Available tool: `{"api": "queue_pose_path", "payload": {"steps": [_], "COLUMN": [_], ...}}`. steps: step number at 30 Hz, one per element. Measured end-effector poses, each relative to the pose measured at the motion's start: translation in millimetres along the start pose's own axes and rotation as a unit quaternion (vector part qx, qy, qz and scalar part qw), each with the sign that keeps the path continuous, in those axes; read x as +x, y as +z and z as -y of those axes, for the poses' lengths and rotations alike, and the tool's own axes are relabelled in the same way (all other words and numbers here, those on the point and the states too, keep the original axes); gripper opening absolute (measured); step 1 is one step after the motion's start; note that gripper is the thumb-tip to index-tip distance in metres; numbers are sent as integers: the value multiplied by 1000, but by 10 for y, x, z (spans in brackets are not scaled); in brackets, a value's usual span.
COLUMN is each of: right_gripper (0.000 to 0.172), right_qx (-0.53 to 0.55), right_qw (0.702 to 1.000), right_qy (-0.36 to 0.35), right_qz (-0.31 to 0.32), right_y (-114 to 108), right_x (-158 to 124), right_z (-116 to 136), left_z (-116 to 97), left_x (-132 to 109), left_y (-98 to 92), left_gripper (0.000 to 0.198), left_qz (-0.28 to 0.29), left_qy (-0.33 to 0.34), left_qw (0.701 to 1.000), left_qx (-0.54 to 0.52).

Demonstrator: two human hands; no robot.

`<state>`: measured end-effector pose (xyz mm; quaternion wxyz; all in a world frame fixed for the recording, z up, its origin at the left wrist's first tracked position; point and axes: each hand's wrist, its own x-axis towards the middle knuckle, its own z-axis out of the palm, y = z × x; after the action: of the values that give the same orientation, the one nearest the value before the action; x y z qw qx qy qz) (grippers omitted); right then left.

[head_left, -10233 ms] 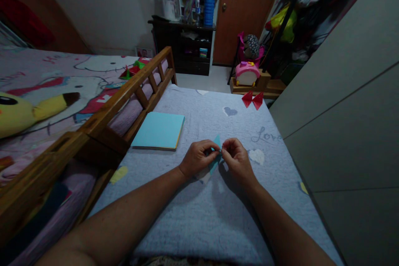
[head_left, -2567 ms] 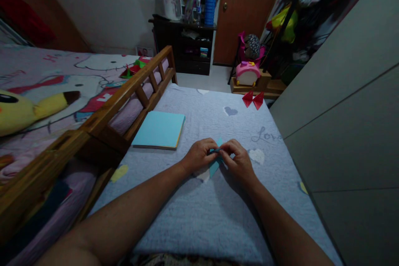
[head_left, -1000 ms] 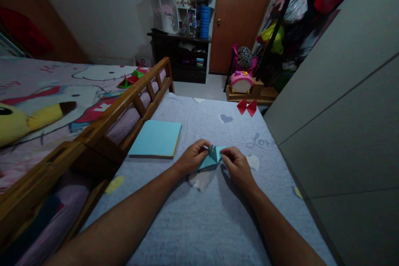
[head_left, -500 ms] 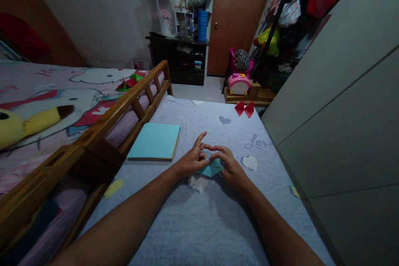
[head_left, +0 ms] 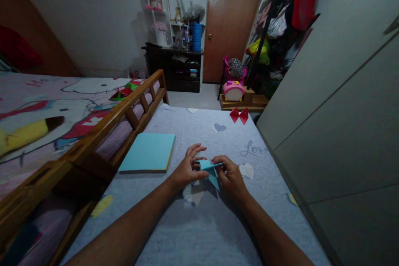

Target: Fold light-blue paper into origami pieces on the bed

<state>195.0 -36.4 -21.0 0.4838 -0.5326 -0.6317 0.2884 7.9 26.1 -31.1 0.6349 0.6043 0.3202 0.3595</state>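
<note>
"Head camera — what shows at the far left?"

"A yellow plush toy (head_left: 29, 134) with a dark tip, lying on a printed bedcover (head_left: 79, 110). Next comes a slanting wooden rail (head_left: 107, 122). Just left of its far end, a red and green paper piece (head_left: 124, 91) sits on the bedcover."

"And right of the rail?"

"A stack of square paper (head_left: 148, 152), light blue on top, lies flat on the pale blue sheet (head_left: 190, 237). Farther back stands a dark cabinet (head_left: 185, 85)."

"Now the hands?"

"First the left hand (head_left: 184, 170): fingers spread, thumb well apart from them, with the left end of the folded blue paper (head_left: 210, 166) in the gap. Whether the thumb presses on it, I cannot tell."

"Where exactly is that paper?"

"Between the two hands, right of the stack and over the sheet — one flap points toward the near side. The right hand (head_left: 230, 176) pinches its right end between thumb and fingers."

"Past that hand?"

"Beyond the bed, a pink toy case (head_left: 233, 90). Two red folded papers (head_left: 244, 116) sit side by side near the sheet's far edge. Last, a pale cupboard (head_left: 330, 124) fills the right side."
</note>
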Motion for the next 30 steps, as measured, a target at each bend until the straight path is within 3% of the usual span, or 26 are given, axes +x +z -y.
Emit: {"api": "queue_pose_path", "payload": {"steps": [4, 8, 11, 14, 17, 19, 24, 30], "right_gripper": [19, 18, 16, 15, 14, 14, 13, 13], "right_qx": [26, 27, 34, 40, 35, 18, -63, -113], "right_qw": [1000, 998, 996, 998, 999, 999, 998, 991], "right_qy": [6, -46, -68, -35, -2, 12, 27, -9], "right_qz": [11, -26, -44, -35, -29, -24, -6, -72], "right_y": [8, -4, 13, 55, 72, 37, -261, -786], "right_x": [-26, -18, -7, 2, 12, 20, 57, 334], "right_z": [36, 34, 33, 24, 2, -4, 110, 162], "left_z": [28, 62, 72, 65, 54, 51, 44, 7], "left_x": [-14, -17, -20, -26, -33, -41, -77, -102], "left_y": [32, 68, 89, 105, 113, 113, 105, 119], "left_gripper": [72, 77, 75, 54, 28, 29, 67, 55], "left_qz": [-45, -118, -59, -25, -14, -5, 19, 37], "left_qy": [11, 5, 3, 21, 31, 19, -33, 9], "left_qw": [998, 990, 998, 999, 999, 999, 996, 985], "left_qx": [48, 73, 12, -30, 6, 43, 76, 168]}}
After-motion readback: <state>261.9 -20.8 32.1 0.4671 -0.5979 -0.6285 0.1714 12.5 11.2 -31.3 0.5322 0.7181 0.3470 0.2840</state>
